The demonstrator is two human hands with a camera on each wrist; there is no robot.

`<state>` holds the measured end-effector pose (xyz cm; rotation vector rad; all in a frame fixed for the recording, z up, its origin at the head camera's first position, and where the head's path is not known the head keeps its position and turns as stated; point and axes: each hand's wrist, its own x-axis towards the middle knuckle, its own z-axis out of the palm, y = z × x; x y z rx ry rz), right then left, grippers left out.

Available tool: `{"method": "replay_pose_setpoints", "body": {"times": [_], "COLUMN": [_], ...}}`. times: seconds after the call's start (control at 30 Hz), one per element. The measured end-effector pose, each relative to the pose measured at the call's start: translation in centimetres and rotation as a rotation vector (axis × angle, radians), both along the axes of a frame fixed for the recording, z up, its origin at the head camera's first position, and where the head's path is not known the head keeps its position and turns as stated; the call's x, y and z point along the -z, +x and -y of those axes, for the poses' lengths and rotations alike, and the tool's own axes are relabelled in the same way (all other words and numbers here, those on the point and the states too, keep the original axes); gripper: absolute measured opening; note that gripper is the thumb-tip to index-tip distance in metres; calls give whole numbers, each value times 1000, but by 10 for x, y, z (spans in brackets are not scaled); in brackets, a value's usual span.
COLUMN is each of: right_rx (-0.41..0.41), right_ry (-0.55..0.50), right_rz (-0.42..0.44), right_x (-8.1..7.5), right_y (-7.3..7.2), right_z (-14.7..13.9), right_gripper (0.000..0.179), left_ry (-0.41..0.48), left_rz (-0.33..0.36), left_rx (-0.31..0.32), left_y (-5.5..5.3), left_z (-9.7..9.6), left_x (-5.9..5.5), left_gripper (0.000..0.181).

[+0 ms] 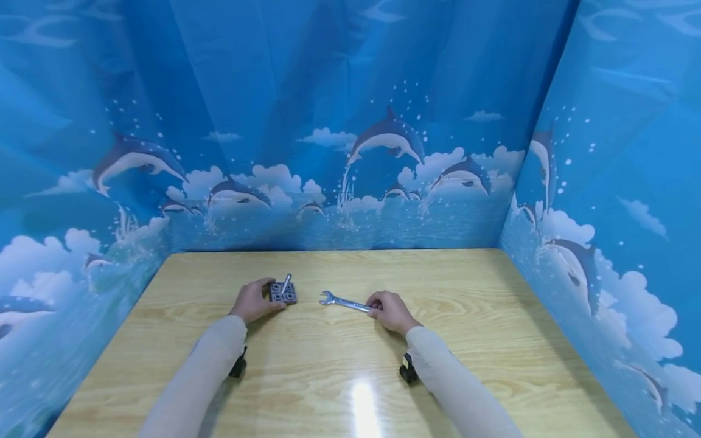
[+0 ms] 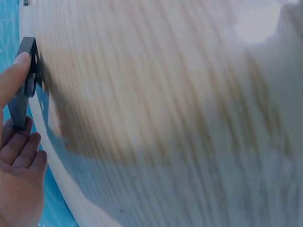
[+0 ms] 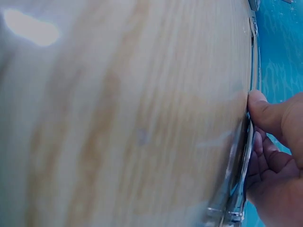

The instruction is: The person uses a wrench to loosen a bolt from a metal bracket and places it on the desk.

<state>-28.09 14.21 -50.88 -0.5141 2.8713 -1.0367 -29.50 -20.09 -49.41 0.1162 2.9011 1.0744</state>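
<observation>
In the head view my left hand [image 1: 256, 302] grips a small dark square metal block [image 1: 276, 291] by its edges. A silvery rod-like piece [image 1: 286, 283] stands tilted on the block's face; how it is fixed cannot be told. The left wrist view shows the block [image 2: 20, 94] edge-on between the thumb and fingertips. To the right, my right hand [image 1: 392, 311] pinches one end of a shiny wrench [image 1: 345, 302], whose open-ended head points left toward the block. The wrench [image 3: 246, 161] also appears under the right thumb in the right wrist view. A gap separates the wrench from the block.
Both arms reach over a light wood-grain table [image 1: 317, 365]. Blue curtains with dolphins [image 1: 339, 207] stand along its back and sides. A small black device [image 1: 408, 368] sits at the right wrist, another [image 1: 238, 365] at the left.
</observation>
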Motion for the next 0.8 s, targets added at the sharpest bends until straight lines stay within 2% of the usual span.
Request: {"method": "replay_pose_setpoints", "body": {"times": [0.3, 0.53, 0.8], "right_rx": [-19, -40, -44], "right_ry": [31, 60, 52], "right_rz": [14, 76, 75], "right_x": [-6, -10, -8], "right_y": [2, 2, 4], "right_z": [-1, -5, -7], "right_gripper": [9, 10, 9], "left_ry": [44, 94, 142], "left_rz": [-12, 28, 80], "left_rx": [-37, -85, -113], "left_y": [7, 14, 24], "left_z": [4, 4, 2], "left_x": [-4, -11, -18], "left_gripper": [80, 83, 75]}}
